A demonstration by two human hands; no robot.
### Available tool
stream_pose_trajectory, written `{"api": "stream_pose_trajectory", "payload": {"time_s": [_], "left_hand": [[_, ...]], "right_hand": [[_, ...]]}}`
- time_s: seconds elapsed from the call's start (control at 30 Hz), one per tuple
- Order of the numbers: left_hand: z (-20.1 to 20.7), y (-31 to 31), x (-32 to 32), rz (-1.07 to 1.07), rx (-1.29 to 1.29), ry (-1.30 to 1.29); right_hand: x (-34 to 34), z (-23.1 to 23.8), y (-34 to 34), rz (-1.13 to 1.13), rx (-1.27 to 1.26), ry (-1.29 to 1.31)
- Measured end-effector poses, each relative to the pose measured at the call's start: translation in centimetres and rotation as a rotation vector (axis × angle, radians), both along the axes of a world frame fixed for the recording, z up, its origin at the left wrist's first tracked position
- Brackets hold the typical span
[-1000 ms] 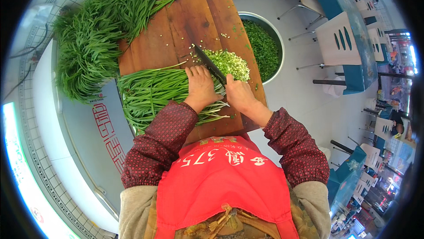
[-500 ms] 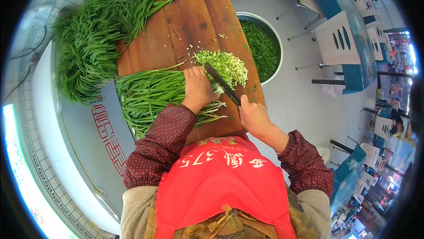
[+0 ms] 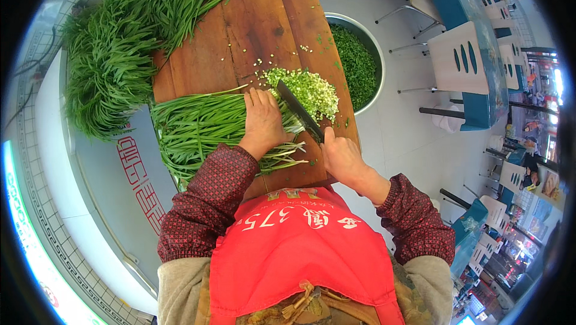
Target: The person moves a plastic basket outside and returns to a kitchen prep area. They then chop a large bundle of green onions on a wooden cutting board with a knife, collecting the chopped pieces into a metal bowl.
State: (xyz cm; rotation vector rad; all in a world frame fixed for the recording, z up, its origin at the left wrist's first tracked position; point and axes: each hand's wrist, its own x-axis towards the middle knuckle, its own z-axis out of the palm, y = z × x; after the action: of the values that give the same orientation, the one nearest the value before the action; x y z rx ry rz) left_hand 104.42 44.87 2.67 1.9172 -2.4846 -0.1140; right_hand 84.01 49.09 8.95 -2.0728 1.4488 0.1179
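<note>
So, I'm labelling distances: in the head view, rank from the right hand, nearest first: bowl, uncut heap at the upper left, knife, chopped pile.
1. Knife: gripped in the right hand.
2. Chopped pile: on the board, just past the knife.
3. Bowl: beyond the board's right edge.
4. Uncut heap: upper left.

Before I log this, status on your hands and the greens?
Left hand on long greens. Right hand gripping knife. Chopped pile close on the knife's right.

At 2 o'clock, a pale chair with a slotted back (image 3: 444,68) stands beside a blue-covered table (image 3: 496,73) on the light floor (image 3: 402,136). Another blue-covered table (image 3: 470,227) sits at 4 o'clock. A bright panel (image 3: 33,235) glows at 8 o'clock.
</note>
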Motion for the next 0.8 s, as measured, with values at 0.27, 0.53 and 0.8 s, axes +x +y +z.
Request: {"api": "stream_pose_trajectory", "payload": {"time_s": [0.27, 0.53, 0.8], "left_hand": [[0.2, -0.4, -0.2, 0.0, 0.198, 0.005], [-0.2, 0.4, -0.2, -0.011, -0.011, -0.017], [-0.1, -1.1, -0.3, 0.082, 0.104, 0.033]], "right_hand": [[3.9, -4.6, -2.7, -0.048, -0.173, -0.133], [2.6, -5.6, -2.8, -0.081, -0.218, -0.178], [0.7, -2.2, -3.0, -0.018, -0.244, -0.122]]}}
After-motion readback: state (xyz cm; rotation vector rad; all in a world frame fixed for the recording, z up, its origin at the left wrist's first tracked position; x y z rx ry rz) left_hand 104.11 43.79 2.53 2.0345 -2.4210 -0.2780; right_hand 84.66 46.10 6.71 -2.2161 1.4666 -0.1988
